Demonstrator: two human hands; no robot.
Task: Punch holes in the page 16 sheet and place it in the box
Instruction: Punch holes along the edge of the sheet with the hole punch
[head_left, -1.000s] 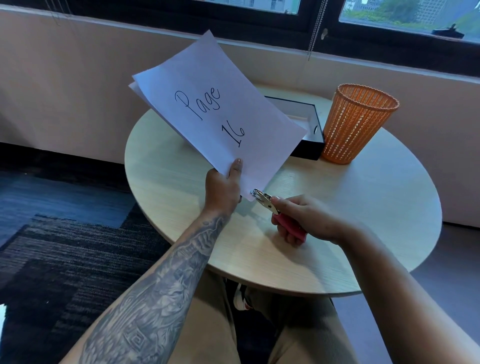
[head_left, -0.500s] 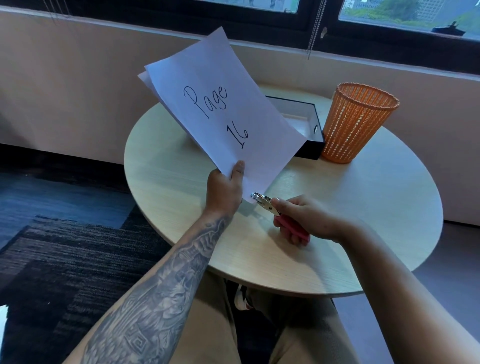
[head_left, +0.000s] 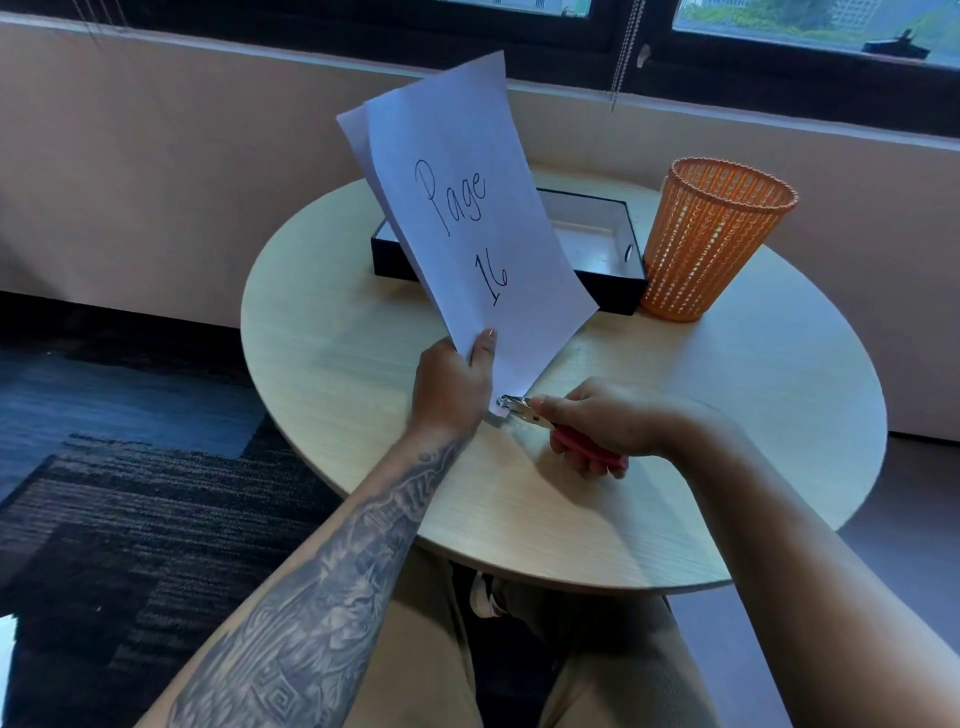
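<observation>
My left hand (head_left: 452, 382) holds the white sheet marked "Page 16" (head_left: 467, 218) upright above the table, gripping it near its lower edge; a second sheet shows behind it. My right hand (head_left: 608, 421) grips a red-handled hole punch (head_left: 540, 423). The punch's metal jaws sit over the sheet's bottom corner. An open black box (head_left: 602, 283) lies at the far side of the table, partly hidden by the sheet.
An orange mesh basket (head_left: 711, 239) stands right of the box, touching it. The round light wooden table (head_left: 322, 332) ends close to my lap. A wall and window ledge run behind it. Dark carpet lies to the left.
The sheet has swung more upright and shifted right. Its bottom corner has moved down into the punch jaws. My right hand stayed nearly in place.
</observation>
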